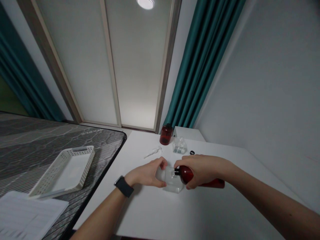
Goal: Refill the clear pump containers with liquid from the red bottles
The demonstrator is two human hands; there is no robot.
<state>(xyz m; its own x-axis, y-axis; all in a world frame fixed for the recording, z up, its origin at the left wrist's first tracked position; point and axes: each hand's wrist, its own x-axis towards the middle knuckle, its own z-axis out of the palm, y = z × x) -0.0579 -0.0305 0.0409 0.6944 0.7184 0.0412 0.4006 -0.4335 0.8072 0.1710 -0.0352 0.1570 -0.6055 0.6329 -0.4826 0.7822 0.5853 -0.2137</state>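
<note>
My right hand (200, 170) is wrapped round a dark red bottle (212, 183), which is tipped nearly flat with its black neck (177, 171) pointing left. That neck is over a clear square-sided container (173, 185) on the white table. My left hand (150, 173), with a black watch on its wrist, curls its thumb and fingers round the container's left side. Whether any liquid flows cannot be made out. Beyond the hands lie a clear-white pump nozzle (153, 152) and a small black ring (192, 152).
Farther back on the white table (155, 213) stand another dark red bottle (166, 135) and a clear faceted container (179, 146), near a white box (190, 133). To the left, a white perforated basket (86, 170) and papers (30, 216) rest on a grey-patterned surface (105, 143).
</note>
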